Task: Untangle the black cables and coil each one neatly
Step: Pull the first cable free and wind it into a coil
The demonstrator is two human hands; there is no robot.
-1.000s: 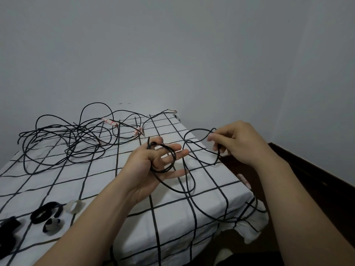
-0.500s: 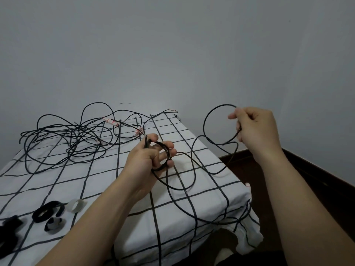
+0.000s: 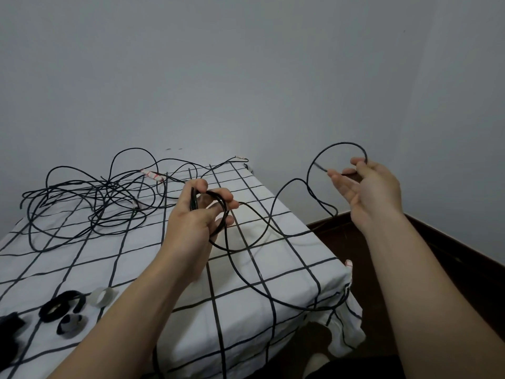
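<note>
My left hand (image 3: 191, 222) grips a small coil of black cable (image 3: 223, 206) above the middle of the table. From the coil the same cable sags over the cloth, dips past the table's front right edge and rises into a wide loop (image 3: 322, 154) on the right. My right hand (image 3: 369, 192) holds that loop up beside the table, thumb over the cable at the top, the other fingers stretched out. A tangled heap of black cables (image 3: 95, 203) lies on the far left of the table, with taped ends showing among the strands.
The table wears a white cloth with a black grid (image 3: 287, 269). Near the front left lie black strap rings (image 3: 61, 305), a clear tape roll (image 3: 102, 296) and a dark bundle (image 3: 8, 329). Dark floor (image 3: 437, 269) and grey walls lie to the right.
My right hand has gone from beside my left hand up and out to the right, drawing the cable into a wide loop, and its fingers have straightened. My left hand's fingers have curled round the coil.
</note>
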